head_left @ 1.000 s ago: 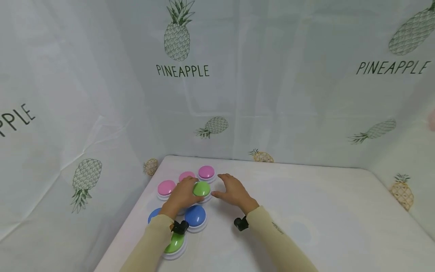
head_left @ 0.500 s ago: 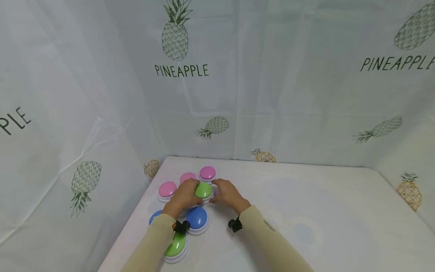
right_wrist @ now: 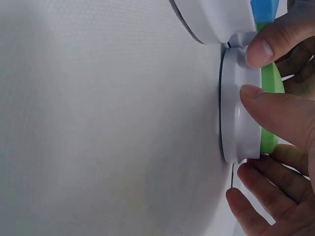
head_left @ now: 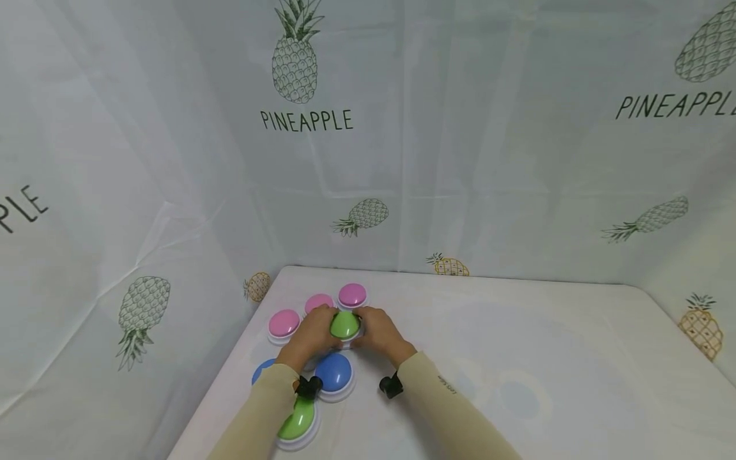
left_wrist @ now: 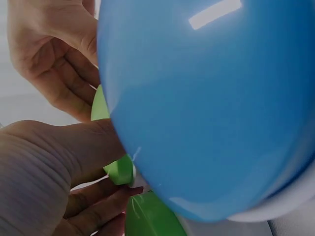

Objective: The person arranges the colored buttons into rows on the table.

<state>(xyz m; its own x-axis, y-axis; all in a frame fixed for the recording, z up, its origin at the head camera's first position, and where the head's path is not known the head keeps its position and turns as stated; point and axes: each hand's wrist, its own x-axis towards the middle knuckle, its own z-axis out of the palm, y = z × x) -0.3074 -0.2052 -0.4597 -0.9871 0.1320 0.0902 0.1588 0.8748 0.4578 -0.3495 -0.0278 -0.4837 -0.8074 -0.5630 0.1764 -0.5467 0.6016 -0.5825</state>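
A green-domed push button (head_left: 345,324) with a white base sits on the table between both hands. My left hand (head_left: 312,332) holds it from the left, thumb on the near side of the base. From the right, my right hand (head_left: 381,332) grips the same base, thumb in front and fingers around the far side, as the right wrist view shows. A blue button (head_left: 333,372) stands just nearer; its dome (left_wrist: 197,108) fills much of the left wrist view. Another green dome (left_wrist: 150,216) shows under the left hand there; in the head view that hand mostly hides it.
Three pink buttons (head_left: 352,294) stand behind and left of the hands. Another blue button (head_left: 262,369) and a front green button (head_left: 296,420) are partly covered by the left sleeve. White table (head_left: 517,345) stretches right; a pineapple-print curtain (head_left: 489,160) hangs behind.
My right hand has moved left, from beside the green button to gripping its base. The left hand has stayed at the button, and the head view has shifted slightly.
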